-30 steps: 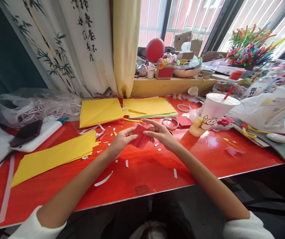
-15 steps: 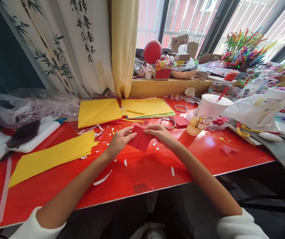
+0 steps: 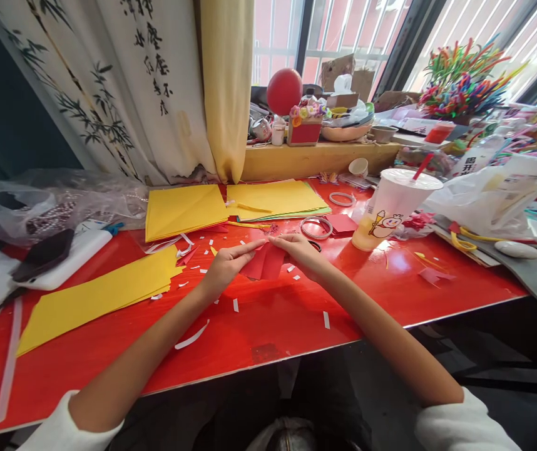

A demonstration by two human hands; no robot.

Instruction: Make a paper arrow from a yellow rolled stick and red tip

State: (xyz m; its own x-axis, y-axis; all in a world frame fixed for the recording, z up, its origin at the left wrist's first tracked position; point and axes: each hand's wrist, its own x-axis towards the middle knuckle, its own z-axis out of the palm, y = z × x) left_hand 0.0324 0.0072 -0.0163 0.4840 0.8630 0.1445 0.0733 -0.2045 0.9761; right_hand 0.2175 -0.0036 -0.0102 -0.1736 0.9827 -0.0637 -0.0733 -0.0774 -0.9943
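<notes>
A small piece of red paper [image 3: 263,263] with a crease down it is held up between both hands, above the red table [image 3: 287,332]. My left hand [image 3: 228,263] pinches its upper left edge, thumb and fingers pressed together. On the other side my right hand [image 3: 303,252] grips the upper right edge, its fingertips almost meeting those of the left. Just behind the right hand a dark loop, perhaps a scissor handle, partly shows beside a clear ring [image 3: 316,228]. A stack of red paper squares [image 3: 342,225] lies beyond it.
Yellow paper stacks [image 3: 186,213] lie behind the hands, and long yellow sheets [image 3: 99,294] at the left. White paper scraps [image 3: 235,305] are scattered in front. A drink cup [image 3: 393,210] with a red straw stands at right. A dark phone [image 3: 43,257] rests far left.
The red paper has gone from a flatter, tilted square to a piece bent along its crease. My hands have come closer together at its top edge. The view has shifted slightly.
</notes>
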